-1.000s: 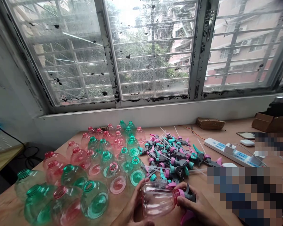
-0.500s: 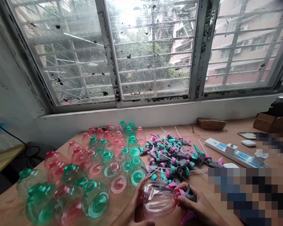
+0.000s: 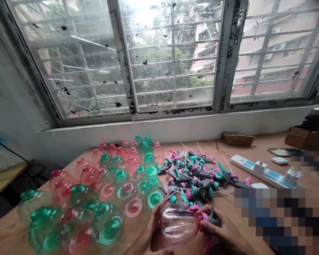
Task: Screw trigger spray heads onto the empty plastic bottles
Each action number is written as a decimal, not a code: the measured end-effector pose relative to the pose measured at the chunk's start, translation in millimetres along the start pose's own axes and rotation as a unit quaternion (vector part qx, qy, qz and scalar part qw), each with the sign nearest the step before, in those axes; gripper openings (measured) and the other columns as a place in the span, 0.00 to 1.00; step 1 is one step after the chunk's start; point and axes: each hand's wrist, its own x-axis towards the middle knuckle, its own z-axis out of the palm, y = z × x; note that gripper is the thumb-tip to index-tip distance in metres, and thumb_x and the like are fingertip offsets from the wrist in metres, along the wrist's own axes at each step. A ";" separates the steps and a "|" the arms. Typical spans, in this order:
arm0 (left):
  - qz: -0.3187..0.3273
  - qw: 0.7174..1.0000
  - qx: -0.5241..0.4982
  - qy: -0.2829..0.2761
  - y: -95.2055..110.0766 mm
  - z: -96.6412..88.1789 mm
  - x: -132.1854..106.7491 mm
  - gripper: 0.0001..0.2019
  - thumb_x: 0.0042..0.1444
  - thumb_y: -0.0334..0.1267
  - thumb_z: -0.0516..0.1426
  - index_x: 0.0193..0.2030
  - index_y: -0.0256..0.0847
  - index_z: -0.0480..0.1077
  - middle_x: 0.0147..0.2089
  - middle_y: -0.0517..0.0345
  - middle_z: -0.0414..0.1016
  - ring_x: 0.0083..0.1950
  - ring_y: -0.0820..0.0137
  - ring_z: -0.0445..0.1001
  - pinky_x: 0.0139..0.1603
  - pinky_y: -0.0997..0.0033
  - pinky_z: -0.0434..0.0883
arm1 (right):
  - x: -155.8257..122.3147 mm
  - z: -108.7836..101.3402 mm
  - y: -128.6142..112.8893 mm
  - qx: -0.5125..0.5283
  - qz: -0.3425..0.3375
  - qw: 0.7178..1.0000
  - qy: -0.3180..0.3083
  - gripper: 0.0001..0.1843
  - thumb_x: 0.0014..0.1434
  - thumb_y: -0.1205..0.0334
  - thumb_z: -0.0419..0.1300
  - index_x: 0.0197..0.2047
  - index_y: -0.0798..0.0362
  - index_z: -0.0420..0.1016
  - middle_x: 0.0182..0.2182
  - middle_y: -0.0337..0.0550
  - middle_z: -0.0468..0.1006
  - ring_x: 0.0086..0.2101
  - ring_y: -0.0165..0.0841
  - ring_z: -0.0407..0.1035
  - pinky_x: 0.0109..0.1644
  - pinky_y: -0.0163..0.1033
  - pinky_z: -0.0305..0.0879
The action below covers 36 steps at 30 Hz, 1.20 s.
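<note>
A clear pink spray bottle lies on its side between my hands, its neck pointing right. Wrapped round its body and base is my left hand. My right hand grips the grey and pink trigger spray head at the bottle's neck, fingers closed about the collar. How far the collar is screwed on cannot be made out. Just beyond the bottle lies a heap of loose trigger spray heads in grey, pink and teal with white tubes.
Several open green and pink bottles stand on the wooden table to the left. A white power strip, a cardboard box and a brown packet lie to the right. Behind runs a window.
Almost nothing differs. Both hands keep their hold on the bottle and spray head, with only a very slight shift of the bottle.
</note>
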 end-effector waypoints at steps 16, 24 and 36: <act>0.008 1.000 0.029 -0.004 2.1 0.7 0.4 0.43 0.62 0.45 0.64 0.75 0.70 0.43 0.84 0.59 0.43 0.84 0.51 0.41 0.81 0.46 0.49 | 0.2 -1.7 0.9 0.003 0.004 1.000 -0.011 0.23 0.52 0.45 0.76 0.39 0.55 0.78 0.22 0.34 0.77 0.23 0.30 0.66 0.29 0.34 0.57; 0.003 0.998 0.050 0.023 -12.2 -4.9 -5.7 0.48 0.59 0.45 0.67 0.74 0.77 0.39 0.84 0.66 0.42 0.84 0.56 0.42 0.82 0.46 0.45 | -0.7 -0.2 -0.7 0.008 0.013 1.000 -0.005 0.24 0.52 0.45 0.76 0.40 0.54 0.78 0.23 0.34 0.77 0.24 0.29 0.66 0.30 0.33 0.58; -0.013 0.996 0.080 0.028 -11.8 -5.9 -5.9 0.46 0.63 0.42 0.64 0.75 0.74 0.38 0.84 0.64 0.40 0.84 0.57 0.38 0.83 0.48 0.45 | 0.5 -0.3 0.0 0.013 0.009 1.000 -0.004 0.23 0.51 0.45 0.76 0.39 0.54 0.78 0.22 0.34 0.77 0.23 0.29 0.66 0.29 0.33 0.57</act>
